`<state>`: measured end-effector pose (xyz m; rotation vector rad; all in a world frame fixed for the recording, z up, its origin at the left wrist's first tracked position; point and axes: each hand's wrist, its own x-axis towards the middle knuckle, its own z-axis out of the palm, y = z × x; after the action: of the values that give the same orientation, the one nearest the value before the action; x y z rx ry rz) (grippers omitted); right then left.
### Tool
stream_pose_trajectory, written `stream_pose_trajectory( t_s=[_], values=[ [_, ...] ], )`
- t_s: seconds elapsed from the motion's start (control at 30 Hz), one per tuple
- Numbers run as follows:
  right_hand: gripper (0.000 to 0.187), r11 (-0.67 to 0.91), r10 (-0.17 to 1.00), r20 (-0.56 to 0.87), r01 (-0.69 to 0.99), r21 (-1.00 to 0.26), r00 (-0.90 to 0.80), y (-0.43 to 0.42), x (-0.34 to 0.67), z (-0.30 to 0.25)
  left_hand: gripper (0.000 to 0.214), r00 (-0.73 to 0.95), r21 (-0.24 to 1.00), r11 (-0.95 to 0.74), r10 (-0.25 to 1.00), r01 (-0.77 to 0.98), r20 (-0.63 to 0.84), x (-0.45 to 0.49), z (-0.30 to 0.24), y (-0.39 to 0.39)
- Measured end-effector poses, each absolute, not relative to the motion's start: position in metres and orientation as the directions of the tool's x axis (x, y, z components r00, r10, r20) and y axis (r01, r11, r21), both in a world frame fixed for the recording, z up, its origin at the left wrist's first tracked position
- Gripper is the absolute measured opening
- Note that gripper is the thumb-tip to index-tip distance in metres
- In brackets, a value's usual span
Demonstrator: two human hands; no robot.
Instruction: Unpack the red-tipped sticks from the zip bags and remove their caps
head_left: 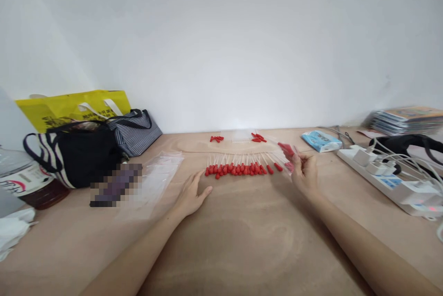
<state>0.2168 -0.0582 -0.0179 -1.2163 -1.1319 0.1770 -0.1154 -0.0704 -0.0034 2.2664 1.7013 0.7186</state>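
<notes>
A row of several clear droppers with red bulbs (pixel 238 168) lies across the wooden table (pixel 242 240). My left hand (pixel 191 193) rests flat and open on the table just left of that row, fingers together and pointing at it. At the row's right end my right hand (pixel 304 172) is raised, with its fingers closed on a clear plastic bag holding red-bulbed droppers (pixel 286 149). Two small heaps of loose red bulbs (pixel 217 139) (pixel 258 138) lie farther back near the wall.
Empty clear bags (pixel 157 176) lie at the left by a blurred object. Striped bags (pixel 79 148), a yellow bag (pixel 69 107) and a bottle (pixel 24 180) crowd the left. A power strip with plugs (pixel 391 180), a blue packet (pixel 321 141) and stacked booklets (pixel 408 120) sit right.
</notes>
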Motion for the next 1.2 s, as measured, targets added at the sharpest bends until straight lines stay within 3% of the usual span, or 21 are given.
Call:
stream_pose_trajectory(
  t_s=[0.1,0.23,0.3,0.4,0.53,0.67,0.77,0.9,1.03,1.2],
  values=[
    [0.016,0.606,0.678,0.691,0.341,-0.718,0.25,-0.076,0.188,-0.018,0.047,0.134,0.527,-0.308,0.93,0.792,0.342,-0.117,-0.005,-0.068],
    [0.005,0.716,0.698,0.644,0.291,-0.634,-0.314,-0.104,0.156,-0.015,0.045,0.072,0.585,-0.374,0.878,0.72,0.473,-0.116,0.001,-0.071],
    [0.007,0.724,0.662,0.532,0.268,-0.636,-0.527,-0.114,0.148,-0.011,0.042,0.147,0.561,-0.464,0.843,0.685,0.518,-0.113,0.006,-0.077],
    [0.014,0.701,0.634,0.371,0.302,-0.646,-0.678,-0.119,0.144,-0.003,0.035,0.416,0.515,-0.624,0.779,0.588,0.469,-0.106,0.015,-0.09],
    [0.022,0.698,0.688,0.33,0.464,-0.545,-0.646,-0.111,0.149,-0.005,0.043,0.689,0.496,-0.717,0.667,0.49,0.283,-0.095,0.02,-0.101],
    [0.017,0.593,0.802,0.454,0.61,-0.525,-0.389,-0.1,0.156,-0.015,0.05,0.71,0.454,-0.688,0.687,0.566,0.154,-0.084,0.015,-0.107],
    [0.012,0.499,0.863,0.414,0.622,-0.604,-0.289,-0.099,0.155,-0.017,0.049,0.589,0.427,-0.597,0.79,0.679,0.169,-0.075,0.007,-0.115],
    [0.017,0.428,0.904,0.315,0.614,-0.664,-0.289,-0.105,0.147,-0.014,0.051,0.488,0.43,-0.52,0.851,0.738,0.193,-0.063,0.003,-0.127],
    [0.016,0.354,0.934,0.228,0.635,-0.687,-0.274,-0.108,0.142,-0.011,0.041,0.509,0.428,-0.552,0.832,0.715,0.221,-0.055,0.01,-0.117],
    [0.013,0.24,0.966,0.11,0.661,-0.711,-0.233,-0.106,0.141,-0.008,0.025,0.634,0.405,-0.715,0.696,0.569,0.337,-0.045,0.014,-0.084]
  ],
)
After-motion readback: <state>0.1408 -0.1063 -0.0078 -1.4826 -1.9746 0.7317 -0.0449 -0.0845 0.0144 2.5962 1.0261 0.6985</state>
